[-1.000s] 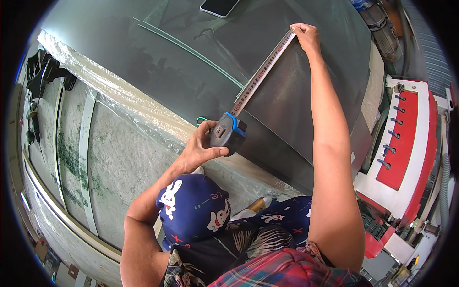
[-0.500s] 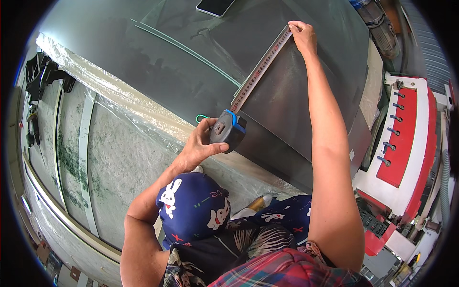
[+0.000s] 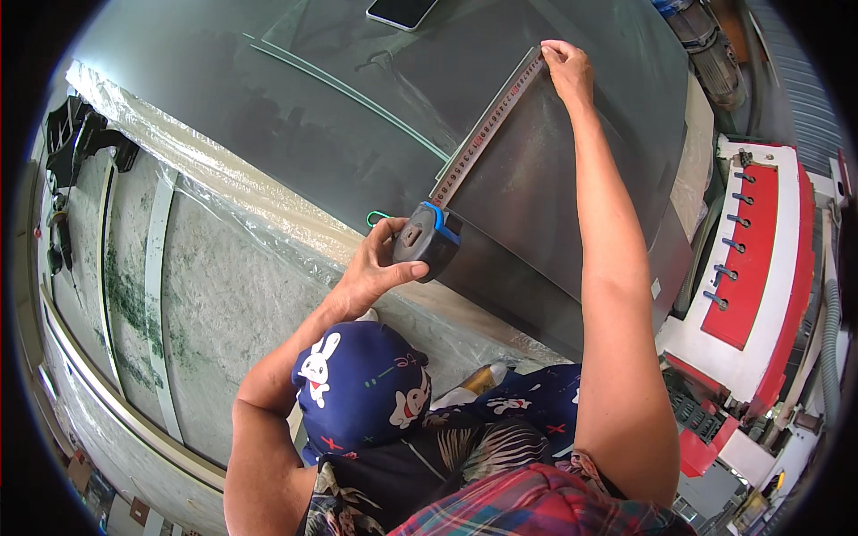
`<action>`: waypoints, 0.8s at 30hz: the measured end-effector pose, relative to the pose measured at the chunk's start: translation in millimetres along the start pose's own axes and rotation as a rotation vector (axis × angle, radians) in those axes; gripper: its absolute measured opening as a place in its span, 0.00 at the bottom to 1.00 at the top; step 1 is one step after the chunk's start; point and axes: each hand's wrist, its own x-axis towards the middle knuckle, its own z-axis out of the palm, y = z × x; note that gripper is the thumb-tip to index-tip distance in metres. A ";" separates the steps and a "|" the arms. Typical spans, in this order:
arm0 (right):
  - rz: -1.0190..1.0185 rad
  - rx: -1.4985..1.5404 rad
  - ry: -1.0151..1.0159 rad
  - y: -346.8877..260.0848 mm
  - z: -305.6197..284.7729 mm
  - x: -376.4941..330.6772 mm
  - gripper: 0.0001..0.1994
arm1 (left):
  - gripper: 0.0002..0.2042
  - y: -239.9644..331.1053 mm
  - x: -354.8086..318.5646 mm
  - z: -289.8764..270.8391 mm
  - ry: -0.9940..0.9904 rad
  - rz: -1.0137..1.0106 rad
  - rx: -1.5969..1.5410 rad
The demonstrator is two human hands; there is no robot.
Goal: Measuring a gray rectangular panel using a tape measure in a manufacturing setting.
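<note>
My left hand (image 3: 374,271) is closed around the black and blue case of a tape measure (image 3: 429,243), near the front edge of a large dark sheet (image 3: 295,116). From the case the tape's marked blade (image 3: 487,134) runs out toward the far right, along the edge of a glass strip. Its far end is pinched by my right hand (image 3: 567,70), fingers pressed together. The fingertips hide the blade's tip. A green cord loop (image 3: 379,218) shows beside the case. Thin green-edged glass (image 3: 357,96) lies on the sheet to the left of the blade.
A phone (image 3: 402,11) lies at the far edge of view. Clear plastic wrap (image 3: 223,179) hangs along the sheet's near edge. To the right stands a red and white machine (image 3: 742,268); a blue power tool (image 3: 702,49) is behind it. Tools (image 3: 76,147) are at the far left.
Almost nothing differs. The tape measure and both hands keep their places, with only a very slight shift of the picture.
</note>
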 end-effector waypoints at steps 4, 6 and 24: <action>-0.001 0.043 0.010 10.2 -1.4 2.0 0.11 | 0.41 -0.6 1.6 2.0 0.006 0.006 0.003; -0.001 0.059 0.001 10.4 -1.8 1.5 0.11 | 0.41 -1.9 1.4 1.2 0.009 0.006 0.009; -0.003 0.015 -0.011 0.1 -10.0 -17.9 0.10 | 0.38 -0.5 2.5 5.5 -0.003 0.002 -0.088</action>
